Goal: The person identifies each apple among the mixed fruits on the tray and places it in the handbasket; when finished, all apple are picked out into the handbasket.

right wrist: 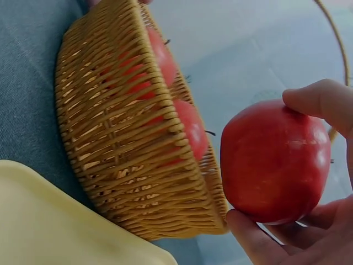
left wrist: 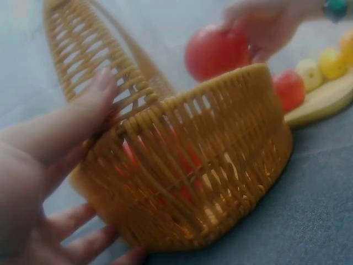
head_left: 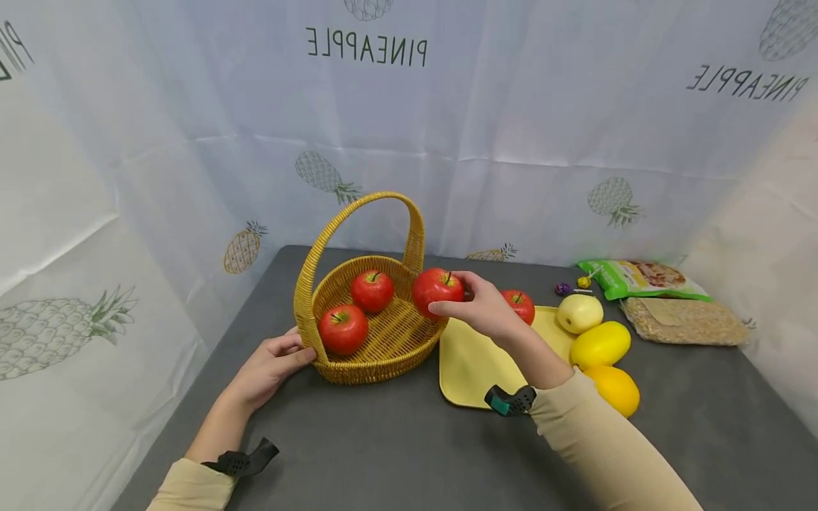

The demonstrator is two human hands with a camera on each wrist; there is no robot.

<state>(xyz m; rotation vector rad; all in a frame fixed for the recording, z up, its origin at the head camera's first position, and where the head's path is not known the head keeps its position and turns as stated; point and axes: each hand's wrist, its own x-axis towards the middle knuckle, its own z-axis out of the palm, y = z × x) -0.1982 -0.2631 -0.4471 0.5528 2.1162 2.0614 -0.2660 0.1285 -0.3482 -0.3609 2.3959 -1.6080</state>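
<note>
A yellow-brown wicker basket [head_left: 377, 370] with a tall arched handle stands on the grey table. Inside it lie two red apples, one at the near left [head_left: 344, 330] and one farther back [head_left: 373, 292]. My left hand [head_left: 271, 365] grips the basket's left side at the foot of the handle, its thumb on the weave [left wrist: 127, 83]. Over the basket's right rim, my right hand [head_left: 482, 306] holds another red apple [head_left: 437, 292] between thumb and fingers. In the right wrist view this apple [right wrist: 276, 163] shows just outside the rim, stem turned away.
Right of the basket lies a pale yellow tray [head_left: 469, 376]. A red apple [head_left: 519, 305], a pale pear-like fruit [head_left: 579, 314], a yellow lemon-like fruit [head_left: 601, 345] and an orange-yellow fruit [head_left: 616, 390] are there. Behind are two lollipops [head_left: 563, 289], a green packet [head_left: 645, 279] and a bag of grains [head_left: 684, 321].
</note>
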